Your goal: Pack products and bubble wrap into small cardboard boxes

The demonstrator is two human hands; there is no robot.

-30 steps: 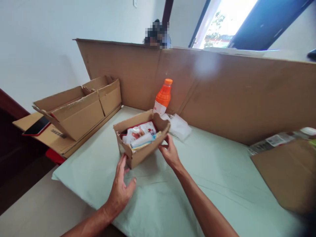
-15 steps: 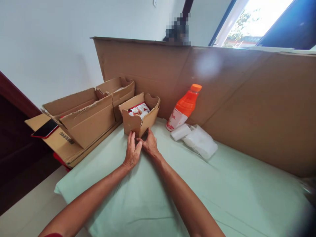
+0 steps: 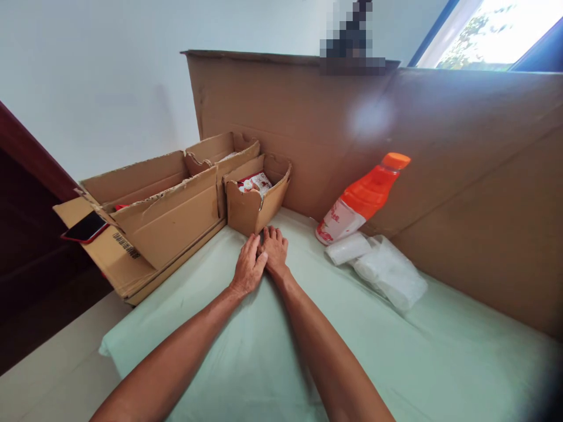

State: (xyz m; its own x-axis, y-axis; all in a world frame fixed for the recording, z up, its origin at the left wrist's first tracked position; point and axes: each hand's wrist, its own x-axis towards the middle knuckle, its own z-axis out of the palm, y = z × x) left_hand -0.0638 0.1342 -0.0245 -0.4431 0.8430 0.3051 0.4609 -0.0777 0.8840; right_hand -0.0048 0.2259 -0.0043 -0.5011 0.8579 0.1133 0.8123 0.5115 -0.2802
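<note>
A small open cardboard box [image 3: 253, 208] holding red-and-white packets [image 3: 255, 183] stands at the back left of the pale green cloth [image 3: 396, 363], against the larger boxes. My left hand [image 3: 248, 269] and my right hand [image 3: 275, 249] lie side by side on the cloth just in front of it, fingers stretched toward its base, holding nothing. The fingertips reach the box's lower front edge.
Larger open cardboard boxes [image 3: 162, 205] sit to the left, with a dark phone [image 3: 84, 227] on a flap. An orange bottle [image 3: 363, 199] leans on the tall cardboard wall [image 3: 440, 176]. White wrapped packets [image 3: 382, 266] lie beside it. A person is behind the wall.
The small box has been pushed away from me, to the back left against the larger boxes. Both hands followed it and now rest flat together before it.
</note>
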